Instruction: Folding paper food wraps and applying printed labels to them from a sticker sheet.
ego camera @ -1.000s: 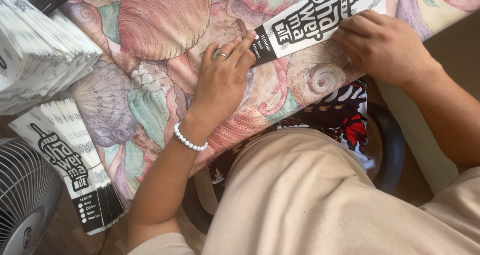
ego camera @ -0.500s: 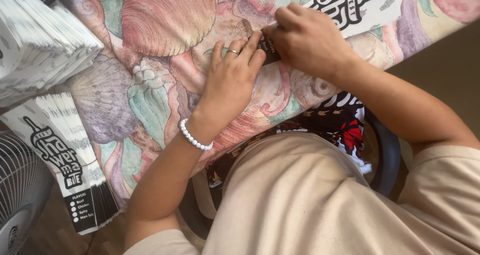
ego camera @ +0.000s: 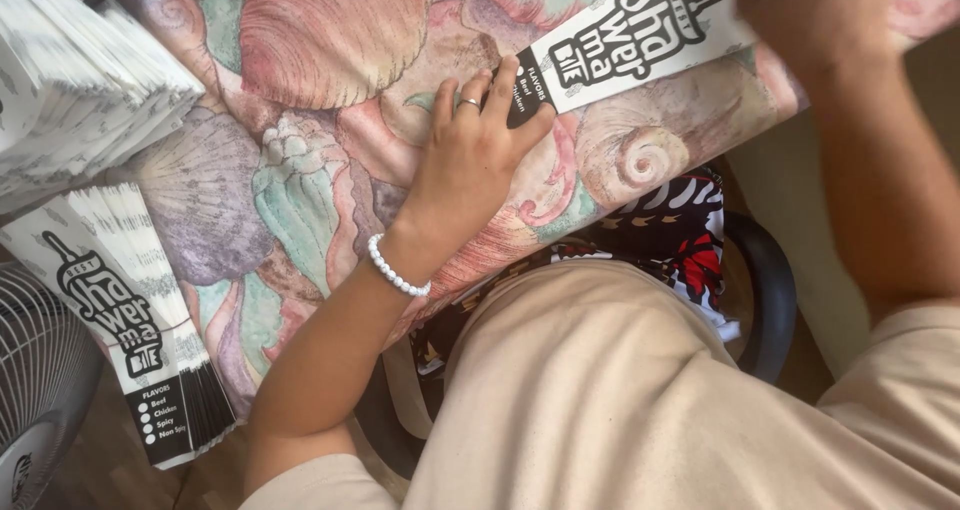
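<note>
left hand (ego camera: 470, 160): flat, fingers pin the dark end of the sleeve (ego camera: 640, 35) on the cloth (ego camera: 330, 40)
right hand (ego camera: 800, 10): blurred, far right over the sleeve, grip unclear
risk: light pin, sleeve may skew or slide
stack (ego camera: 125, 310): near left, overhangs edge, may drop

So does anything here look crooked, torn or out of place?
Nothing looks torn or spilled. The one paper sleeve under the left hand lies slanted across the shell-patterned cloth, and the fanned stack of sleeves at the left hangs over the table's edge. The right hand is blurred.
</note>
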